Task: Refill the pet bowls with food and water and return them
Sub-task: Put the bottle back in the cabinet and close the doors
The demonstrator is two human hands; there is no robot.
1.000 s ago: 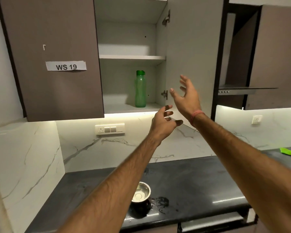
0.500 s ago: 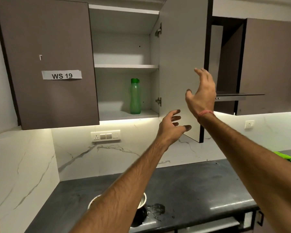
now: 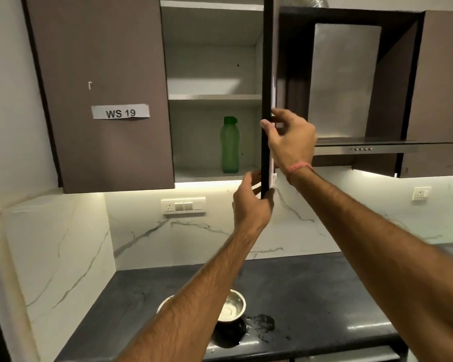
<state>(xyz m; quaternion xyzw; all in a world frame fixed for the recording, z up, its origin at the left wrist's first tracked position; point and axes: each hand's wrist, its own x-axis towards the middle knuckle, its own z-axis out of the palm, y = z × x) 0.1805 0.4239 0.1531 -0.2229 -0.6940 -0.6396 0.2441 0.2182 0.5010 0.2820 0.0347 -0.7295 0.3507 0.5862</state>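
where the left forearm (image 3: pixel 194 307) crosses, bowl (image 3: pixel 230 308) half hidden

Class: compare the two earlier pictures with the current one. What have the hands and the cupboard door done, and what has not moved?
Both hands, free in the air before, now grip the door edge: the right hand higher up, the left hand at its bottom corner. The door has swung and now shows edge-on. The green bottle on the lower shelf and the steel bowl on the counter stayed put.

Green bottle (image 3: pixel 229 145), brown cabinet (image 3: pixel 100 61), veined wht backsplash (image 3: pixel 220 231).
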